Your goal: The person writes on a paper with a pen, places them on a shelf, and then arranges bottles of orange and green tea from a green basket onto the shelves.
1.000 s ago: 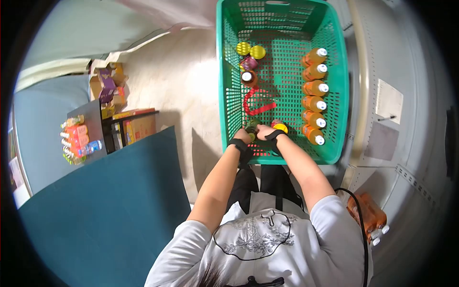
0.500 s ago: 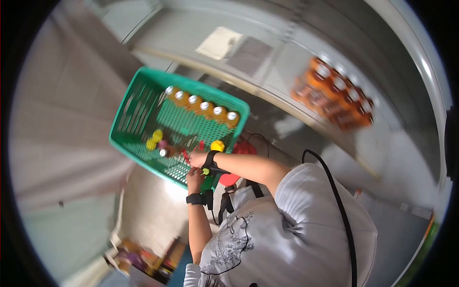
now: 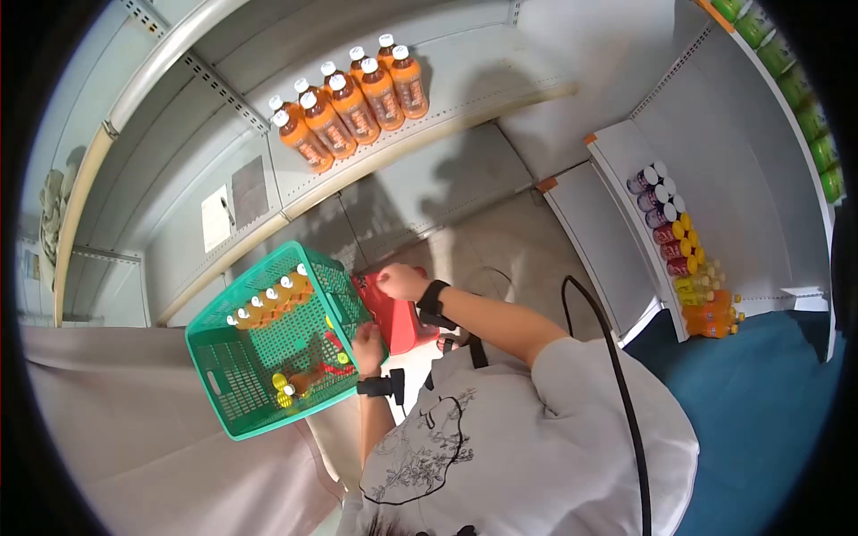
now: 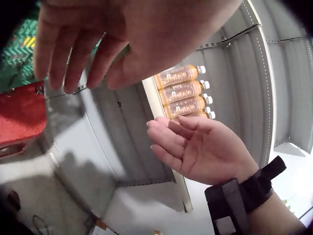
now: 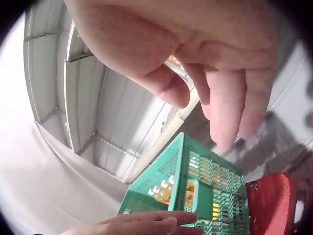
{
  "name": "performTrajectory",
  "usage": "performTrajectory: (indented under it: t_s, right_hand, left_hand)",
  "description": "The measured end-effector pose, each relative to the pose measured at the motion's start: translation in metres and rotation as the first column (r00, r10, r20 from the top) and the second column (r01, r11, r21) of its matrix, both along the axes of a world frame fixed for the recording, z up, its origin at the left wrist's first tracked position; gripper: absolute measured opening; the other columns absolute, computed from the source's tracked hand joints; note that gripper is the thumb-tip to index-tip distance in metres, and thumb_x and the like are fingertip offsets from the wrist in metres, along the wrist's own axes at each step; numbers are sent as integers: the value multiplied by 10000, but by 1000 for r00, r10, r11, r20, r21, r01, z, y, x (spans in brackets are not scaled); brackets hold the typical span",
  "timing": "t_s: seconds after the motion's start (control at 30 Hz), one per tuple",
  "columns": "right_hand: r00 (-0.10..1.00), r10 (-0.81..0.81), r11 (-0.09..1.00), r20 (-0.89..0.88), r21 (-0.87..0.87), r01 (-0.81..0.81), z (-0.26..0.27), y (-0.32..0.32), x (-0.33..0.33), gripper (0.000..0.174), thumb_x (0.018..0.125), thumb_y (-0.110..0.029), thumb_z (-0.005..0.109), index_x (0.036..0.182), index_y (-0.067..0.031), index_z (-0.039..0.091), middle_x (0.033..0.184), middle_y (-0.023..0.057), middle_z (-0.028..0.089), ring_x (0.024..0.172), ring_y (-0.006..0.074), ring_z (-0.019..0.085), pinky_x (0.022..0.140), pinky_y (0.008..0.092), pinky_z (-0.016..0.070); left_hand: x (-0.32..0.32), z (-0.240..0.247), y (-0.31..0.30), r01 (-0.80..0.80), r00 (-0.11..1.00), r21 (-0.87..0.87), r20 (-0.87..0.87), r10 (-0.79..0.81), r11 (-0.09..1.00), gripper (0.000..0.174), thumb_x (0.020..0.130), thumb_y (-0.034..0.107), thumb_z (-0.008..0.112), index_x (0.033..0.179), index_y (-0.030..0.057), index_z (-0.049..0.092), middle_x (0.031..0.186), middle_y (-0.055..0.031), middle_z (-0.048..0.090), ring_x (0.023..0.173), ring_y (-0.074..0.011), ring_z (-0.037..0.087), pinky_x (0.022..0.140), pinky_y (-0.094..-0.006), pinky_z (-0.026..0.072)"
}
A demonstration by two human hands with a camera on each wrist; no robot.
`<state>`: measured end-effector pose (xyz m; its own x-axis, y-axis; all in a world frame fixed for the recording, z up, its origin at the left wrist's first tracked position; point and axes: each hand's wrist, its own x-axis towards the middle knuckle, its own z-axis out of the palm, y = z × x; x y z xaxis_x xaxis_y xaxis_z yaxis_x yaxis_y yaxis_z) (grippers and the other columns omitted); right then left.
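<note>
Both hands are bare and hold nothing. In the head view my left hand (image 3: 367, 348) is at the near end of the green basket (image 3: 214, 393), overlapping its rim. My right hand (image 3: 402, 281) is beyond it, over a red plastic object (image 3: 398, 323) beside the basket. The left wrist view shows the right hand (image 4: 205, 147) palm up, fingers loosely bent, below the left hand's extended fingers (image 4: 73, 54). Inside the basket stand a row of orange drink bottles (image 3: 271, 299), a brown bottle (image 3: 308, 378), yellow-lidded containers (image 3: 281, 384) and a red strip (image 3: 340, 368).
Orange-brown bottles (image 3: 344, 112) with white caps stand in two rows on the grey shelf (image 3: 465, 107) ahead. Shelves at right carry white-capped bottles (image 3: 655, 196), red yellow-lidded containers (image 3: 675, 248), orange bottles (image 3: 710, 317) and green packs (image 3: 795, 89). Pale cloth (image 3: 161, 411) hangs at left.
The head view has swung right, bringing more shelves into sight. My hands came up from inside the basket's near end and moved apart, the right one out past the rim.
</note>
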<state>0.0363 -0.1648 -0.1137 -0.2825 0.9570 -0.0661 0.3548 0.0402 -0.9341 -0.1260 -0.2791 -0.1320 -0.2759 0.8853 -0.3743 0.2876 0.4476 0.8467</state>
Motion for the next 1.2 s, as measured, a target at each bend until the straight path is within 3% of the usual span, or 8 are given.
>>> performTrajectory:
  t_s: [0.17,0.37,0.4,0.53,0.6,0.7,0.77,1.2]
  right_hand:
    - [991,-132,990,18,-40,133,20,-5,59,220,716,-211,521,727,-27,641,781,206,611,768,368,596,732,418,482]
    - [973,-199,979,-116,14,201,20,12,95,216,738,-208,526,733,-24,639,751,198,610,756,363,594,705,417,480]
    - [987,-129,990,-92,-66,124,17,16,101,178,782,-114,545,880,28,588,728,72,610,622,138,585,558,270,483]
    - [988,-91,988,-127,-135,74,12,22,103,176,797,-113,539,885,32,585,750,69,612,641,135,587,556,274,485]
    - [964,-167,979,-209,-155,136,12,21,106,218,723,-206,515,726,-26,637,717,196,604,711,369,593,660,435,471]
    - [982,-79,994,-170,-86,65,-15,31,99,222,691,-222,520,714,-40,644,726,189,606,699,368,594,664,439,471]
    - [1000,-7,996,-11,-88,6,23,30,101,188,744,-184,559,764,-9,623,637,125,613,607,176,612,565,319,485]
    - [949,-292,954,-120,-98,282,30,12,143,240,715,-217,523,702,-5,634,736,214,600,728,380,592,701,417,486]
  left_hand:
    - [31,-16,19,123,992,177,-23,-121,976,207,829,134,535,948,-24,596,683,20,537,551,-53,450,478,-209,356]
    - [70,25,56,111,979,123,157,-130,986,218,871,144,506,1001,-20,567,808,-18,571,679,-78,497,590,-213,385]
    - [74,31,59,113,974,82,189,-127,990,255,867,151,502,1023,-39,570,916,-73,615,816,-123,559,723,-245,442]
    - [79,41,63,95,960,130,249,-125,987,204,890,149,494,1020,3,553,749,3,567,589,-42,491,490,-179,372]
    - [79,53,54,32,955,117,288,-65,993,220,890,162,495,1035,7,552,790,-14,588,630,-58,524,518,-181,397]
    - [63,38,45,90,933,129,337,-129,988,300,881,225,506,1109,32,531,952,-67,623,791,-138,596,663,-234,461]
    - [68,54,39,58,951,28,304,-64,998,338,873,254,511,1128,33,521,992,-77,616,861,-155,585,735,-272,453]
    - [105,60,62,123,927,60,349,-136,991,205,873,180,529,1006,26,557,816,-23,606,625,-62,522,563,-181,423]
